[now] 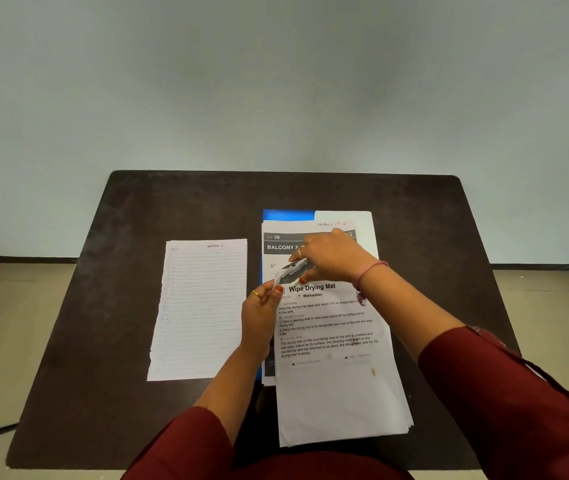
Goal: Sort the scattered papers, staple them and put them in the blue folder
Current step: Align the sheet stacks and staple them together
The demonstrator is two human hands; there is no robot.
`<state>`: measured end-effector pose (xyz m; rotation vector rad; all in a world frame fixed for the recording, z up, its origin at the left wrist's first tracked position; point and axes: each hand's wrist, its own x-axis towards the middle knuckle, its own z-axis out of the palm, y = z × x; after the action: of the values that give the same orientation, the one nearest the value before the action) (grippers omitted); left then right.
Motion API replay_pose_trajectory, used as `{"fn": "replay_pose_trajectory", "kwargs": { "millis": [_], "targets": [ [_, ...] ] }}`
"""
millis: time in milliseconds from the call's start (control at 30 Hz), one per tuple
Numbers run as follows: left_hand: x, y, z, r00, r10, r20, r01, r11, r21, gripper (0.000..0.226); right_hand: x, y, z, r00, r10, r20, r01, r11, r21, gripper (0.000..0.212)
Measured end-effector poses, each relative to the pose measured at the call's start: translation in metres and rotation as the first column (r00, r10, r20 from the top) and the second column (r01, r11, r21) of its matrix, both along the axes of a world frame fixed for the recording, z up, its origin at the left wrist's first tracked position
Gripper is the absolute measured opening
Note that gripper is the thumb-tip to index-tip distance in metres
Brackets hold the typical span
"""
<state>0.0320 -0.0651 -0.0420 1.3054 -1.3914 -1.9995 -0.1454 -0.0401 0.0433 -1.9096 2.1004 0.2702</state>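
A stack of printed sheets headed "Wipe Drying Mat" (338,375) lies tilted over other printed papers (278,242) on the right half of the table. My left hand (260,317) pinches this stack's upper left corner and lifts it. My right hand (333,256) grips a small silver stapler (296,268) that is clamped over that same corner. The blue folder (286,214) lies beneath the papers, with only its top left part and a left strip showing. A separate pile of lined sheets (200,310) rests to the left.
The dark brown table (103,341) stands against a pale wall (276,81). Bare tabletop surrounds both paper piles. A white sheet marked "Section 1" (343,220) sticks out at the top right of the right pile.
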Motion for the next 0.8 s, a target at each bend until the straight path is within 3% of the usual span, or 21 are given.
{"fn": "replay_pose_trajectory", "kwargs": {
  "millis": [367, 567, 800],
  "targets": [
    [0.000, -0.001, 0.004, 0.999, 0.003, 0.036, -0.002, 0.999, -0.036, 0.006, 0.016, -0.045, 0.010, 0.970, 0.221, -0.105, -0.197, 0.960, 0.201, 0.041],
    [0.001, -0.005, 0.001, 1.000, -0.006, 0.013, 0.006, 1.000, 0.021, 0.035, 0.017, -0.054, 0.014, 0.970, 0.225, -0.093, -0.192, 0.942, 0.275, 0.037],
    [0.001, -0.011, 0.008, 0.985, -0.172, -0.009, 0.172, 0.985, 0.003, 0.037, 0.018, -0.060, 0.008, 0.955, 0.281, -0.090, -0.246, 0.926, 0.285, 0.032]
  ]
}}
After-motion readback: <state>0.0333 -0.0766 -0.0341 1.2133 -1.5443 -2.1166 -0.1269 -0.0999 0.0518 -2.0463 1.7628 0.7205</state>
